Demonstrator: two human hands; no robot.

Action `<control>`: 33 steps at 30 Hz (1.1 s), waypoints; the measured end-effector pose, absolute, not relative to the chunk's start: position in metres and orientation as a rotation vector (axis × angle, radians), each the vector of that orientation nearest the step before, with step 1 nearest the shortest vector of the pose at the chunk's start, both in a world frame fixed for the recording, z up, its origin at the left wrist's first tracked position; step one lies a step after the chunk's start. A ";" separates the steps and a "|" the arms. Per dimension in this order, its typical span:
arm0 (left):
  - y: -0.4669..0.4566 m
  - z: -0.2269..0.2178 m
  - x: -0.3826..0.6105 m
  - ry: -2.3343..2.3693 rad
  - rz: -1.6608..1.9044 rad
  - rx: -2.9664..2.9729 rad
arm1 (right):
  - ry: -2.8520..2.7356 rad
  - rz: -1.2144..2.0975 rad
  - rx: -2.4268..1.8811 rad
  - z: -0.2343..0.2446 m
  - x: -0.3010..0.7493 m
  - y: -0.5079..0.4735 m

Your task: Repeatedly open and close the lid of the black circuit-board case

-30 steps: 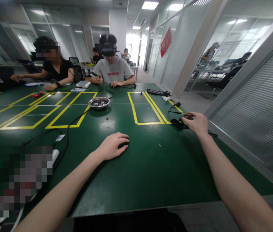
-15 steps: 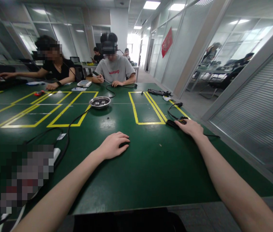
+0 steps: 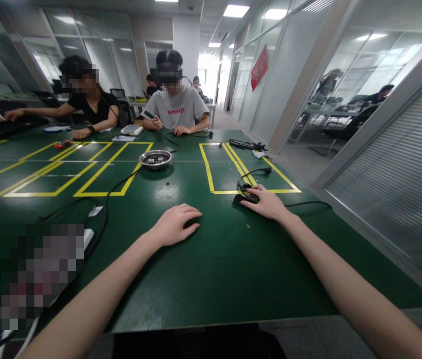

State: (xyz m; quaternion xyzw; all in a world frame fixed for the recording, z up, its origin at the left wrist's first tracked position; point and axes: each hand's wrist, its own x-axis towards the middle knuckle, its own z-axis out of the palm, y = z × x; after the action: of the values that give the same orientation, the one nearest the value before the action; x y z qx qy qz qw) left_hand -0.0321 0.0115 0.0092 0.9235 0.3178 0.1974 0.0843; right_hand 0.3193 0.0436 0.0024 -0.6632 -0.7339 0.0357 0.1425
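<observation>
My right hand point(image 3: 266, 202) lies over a small black device point(image 3: 243, 197) with a black cable point(image 3: 255, 172) looping off it, fingers curled round it on the green table point(image 3: 211, 269). The device sits at the near edge of a yellow taped rectangle point(image 3: 229, 167). My left hand point(image 3: 176, 225) rests on the table in the middle, fingers bent down over a small dark thing that I cannot make out.
A metal bowl point(image 3: 155, 158) with small parts stands past my left hand. A black cord point(image 3: 106, 204) runs to a white power strip point(image 3: 85, 238) at the left. Two people sit across the table; one holds a soldering iron point(image 3: 151, 116). Black tools point(image 3: 246, 144) lie far right.
My right hand has dragged the black device and its cable leftward and nearer, from the table's right edge to the near edge of the taped rectangle. My left hand has stayed put.
</observation>
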 end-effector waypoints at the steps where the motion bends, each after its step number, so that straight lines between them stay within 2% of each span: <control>1: 0.011 0.011 -0.032 0.957 0.608 2.749 | -2.194 0.135 -1.814 0.003 0.304 0.039; 6: 0.005 0.020 -0.032 0.910 0.724 2.716 | -2.517 0.264 -1.270 0.005 0.234 0.005; 9: 0.002 0.023 -0.031 0.855 0.652 2.717 | -2.592 0.314 -1.064 0.007 0.209 -0.014; 18: 0.007 0.016 -0.032 0.946 0.555 2.704 | -2.408 0.383 -0.988 0.011 0.208 -0.019; 25: 0.008 0.018 -0.036 0.998 0.657 2.702 | -2.338 0.529 -0.834 0.009 0.212 -0.012; 30: 0.010 0.022 -0.039 0.985 0.610 2.590 | -2.388 0.451 -1.014 0.010 0.230 -0.002; 33: 0.010 0.025 -0.038 1.011 0.567 2.440 | -2.425 0.537 -1.067 0.013 0.243 0.004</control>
State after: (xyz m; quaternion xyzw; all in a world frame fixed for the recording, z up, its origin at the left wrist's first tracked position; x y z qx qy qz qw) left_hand -0.0378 0.0099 0.0248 0.8815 0.3653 0.2049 0.2181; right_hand 0.2435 0.0042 0.0126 -0.3852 -0.8757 0.1938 0.2174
